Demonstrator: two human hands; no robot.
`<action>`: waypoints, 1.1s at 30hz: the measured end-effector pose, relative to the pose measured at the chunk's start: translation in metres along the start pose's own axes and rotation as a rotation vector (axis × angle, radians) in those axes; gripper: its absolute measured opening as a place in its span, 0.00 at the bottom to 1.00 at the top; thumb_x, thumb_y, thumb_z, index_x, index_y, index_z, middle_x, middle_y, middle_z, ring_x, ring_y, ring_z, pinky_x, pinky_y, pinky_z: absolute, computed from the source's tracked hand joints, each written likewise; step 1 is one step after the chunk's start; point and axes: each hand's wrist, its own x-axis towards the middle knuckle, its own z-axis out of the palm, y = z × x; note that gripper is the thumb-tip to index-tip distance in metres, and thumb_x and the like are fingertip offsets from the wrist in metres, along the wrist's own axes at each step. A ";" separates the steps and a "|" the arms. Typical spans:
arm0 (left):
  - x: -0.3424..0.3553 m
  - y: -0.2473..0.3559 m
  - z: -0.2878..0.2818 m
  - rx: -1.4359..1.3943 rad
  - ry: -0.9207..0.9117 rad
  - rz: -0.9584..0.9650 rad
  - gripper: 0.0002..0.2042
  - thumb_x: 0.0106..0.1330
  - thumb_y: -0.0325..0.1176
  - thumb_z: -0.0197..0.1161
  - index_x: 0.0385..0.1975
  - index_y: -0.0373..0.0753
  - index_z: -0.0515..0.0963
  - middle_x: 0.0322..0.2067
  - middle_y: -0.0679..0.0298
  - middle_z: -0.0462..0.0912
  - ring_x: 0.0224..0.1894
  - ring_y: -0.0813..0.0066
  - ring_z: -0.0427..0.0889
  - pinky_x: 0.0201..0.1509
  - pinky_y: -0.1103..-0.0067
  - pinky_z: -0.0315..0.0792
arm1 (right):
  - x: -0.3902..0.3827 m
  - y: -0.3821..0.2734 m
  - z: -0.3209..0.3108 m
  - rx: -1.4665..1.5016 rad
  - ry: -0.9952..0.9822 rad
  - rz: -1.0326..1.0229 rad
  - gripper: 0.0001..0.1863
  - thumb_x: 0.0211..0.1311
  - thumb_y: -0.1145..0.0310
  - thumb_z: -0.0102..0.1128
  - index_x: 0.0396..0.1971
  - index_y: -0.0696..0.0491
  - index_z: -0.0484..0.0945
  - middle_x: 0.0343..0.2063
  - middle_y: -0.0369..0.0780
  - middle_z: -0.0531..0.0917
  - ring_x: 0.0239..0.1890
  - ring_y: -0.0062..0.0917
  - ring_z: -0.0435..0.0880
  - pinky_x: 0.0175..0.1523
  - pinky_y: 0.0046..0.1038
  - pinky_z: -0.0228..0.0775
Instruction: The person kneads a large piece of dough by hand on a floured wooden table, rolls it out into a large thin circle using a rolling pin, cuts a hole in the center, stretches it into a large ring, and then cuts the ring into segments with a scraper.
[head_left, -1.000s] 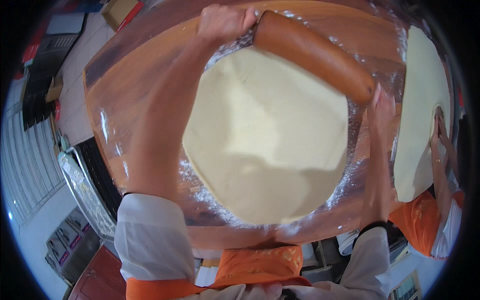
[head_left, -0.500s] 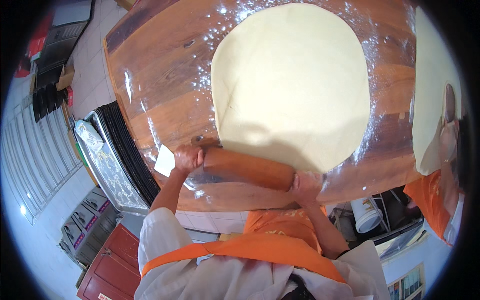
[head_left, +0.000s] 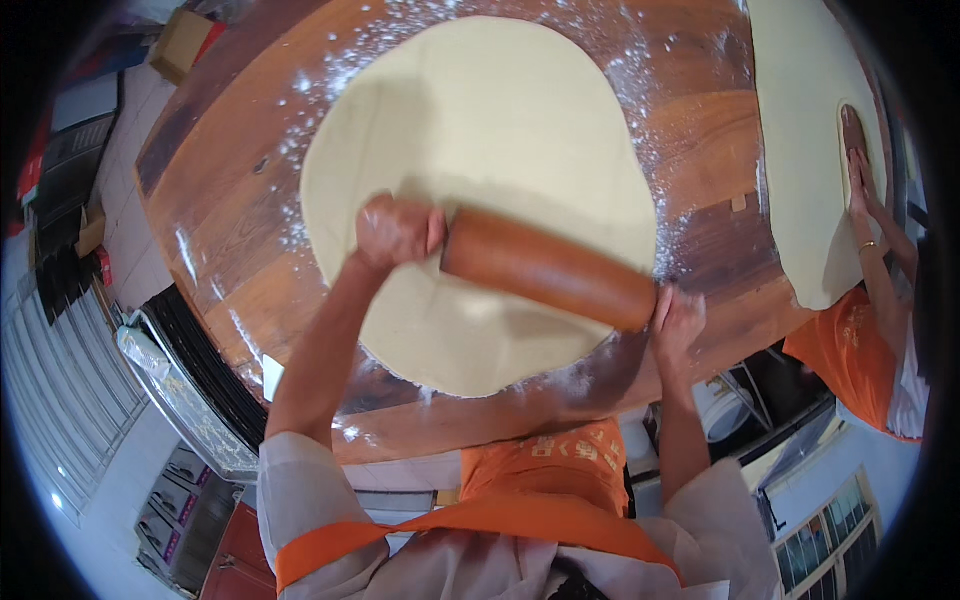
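Rolling pin (head_left: 545,270) shifted from near edge of wooden surface (head_left: 225,190) farther up, now across near half of dough sheet (head_left: 490,110), mid-surface. Left hand (head_left: 400,230) fist-closed round pin's left end; right hand (head_left: 680,318) curled round right end. Metal tray (head_left: 195,422) beside surface's left edge, plastic bag (head_left: 143,352) inside. White bucket (head_left: 725,412) below near edge, contents unclear. Second dough sheet (head_left: 805,130) toward right edge.

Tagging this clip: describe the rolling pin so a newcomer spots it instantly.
On the wooden table lies the central dough sheet. Over it, between left hand and right hand, slants the rolling pin: a thick brown cylinder, unlike the flat dough.
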 end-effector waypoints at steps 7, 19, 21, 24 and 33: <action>0.150 -0.069 0.036 0.167 0.268 0.034 0.19 0.56 0.36 0.53 0.02 0.45 0.69 0.05 0.61 0.70 0.07 0.64 0.69 0.12 0.72 0.63 | 0.186 0.059 0.025 -0.202 0.292 -0.017 0.18 0.63 0.62 0.44 0.20 0.55 0.79 0.20 0.46 0.79 0.24 0.40 0.77 0.34 0.40 0.67; 0.017 0.003 0.018 0.157 0.158 -0.217 0.17 0.54 0.34 0.53 0.04 0.46 0.65 0.06 0.65 0.66 0.09 0.66 0.65 0.15 0.72 0.57 | 0.113 0.027 0.006 -0.137 -0.005 -0.154 0.14 0.63 0.66 0.42 0.29 0.54 0.78 0.23 0.43 0.78 0.28 0.37 0.76 0.39 0.36 0.66; -0.032 0.045 0.005 0.066 0.074 -0.283 0.15 0.54 0.33 0.53 0.05 0.45 0.64 0.07 0.64 0.66 0.09 0.66 0.65 0.14 0.72 0.56 | 0.058 0.030 0.005 -0.057 -0.054 -0.192 0.14 0.63 0.66 0.42 0.26 0.53 0.77 0.21 0.42 0.77 0.26 0.37 0.75 0.37 0.37 0.65; -0.123 0.108 0.001 0.017 -0.026 -0.361 0.14 0.51 0.32 0.53 0.06 0.45 0.63 0.06 0.64 0.64 0.08 0.67 0.64 0.15 0.73 0.57 | -0.022 0.022 -0.008 0.014 -0.149 -0.202 0.13 0.63 0.64 0.42 0.23 0.52 0.74 0.20 0.41 0.77 0.27 0.37 0.75 0.37 0.37 0.65; -0.270 0.297 -0.016 -0.064 -0.297 -0.862 0.18 0.58 0.39 0.54 0.06 0.42 0.71 0.08 0.60 0.70 0.09 0.63 0.71 0.14 0.68 0.65 | -0.127 0.055 -0.026 -0.025 -0.696 -0.478 0.15 0.61 0.64 0.42 0.18 0.53 0.73 0.17 0.44 0.75 0.25 0.39 0.72 0.40 0.40 0.62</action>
